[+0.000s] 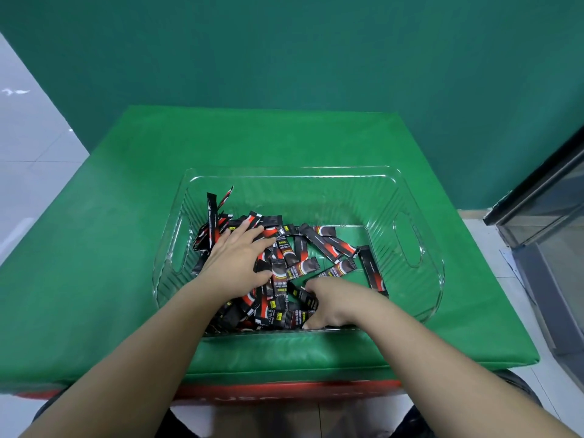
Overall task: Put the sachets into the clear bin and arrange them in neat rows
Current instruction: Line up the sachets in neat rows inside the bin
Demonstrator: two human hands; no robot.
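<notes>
Black-and-red stick sachets (286,263), narrow foil packets with white print, heaped loose and crossing at all angles inside the clear ribbed plastic bin (420,248) with cut-out handles. Piled mostly in the bin's left and near half; a few leaning upright against its left wall, a couple lying alone toward its right side. No rows formed anywhere in the bin. Far right part of the bin floor bare, green showing through.

Left hand (235,257) inside the bin, palm down, fingers spread and fairly straight, pressed flat on top of the pile near the bin's left wall. Right hand (331,303) also inside the bin, close to its near wall, fingers curled down into the sachets; whether pinching any of them, cannot tell.

Under the bin, a green padded vinyl surface (110,248). Beyond the bin, a dark green wall (284,58). Left of the bin, pale glossy floor tiles (28,137). Right of the bin, a dark-framed glass cabinet (543,200).
</notes>
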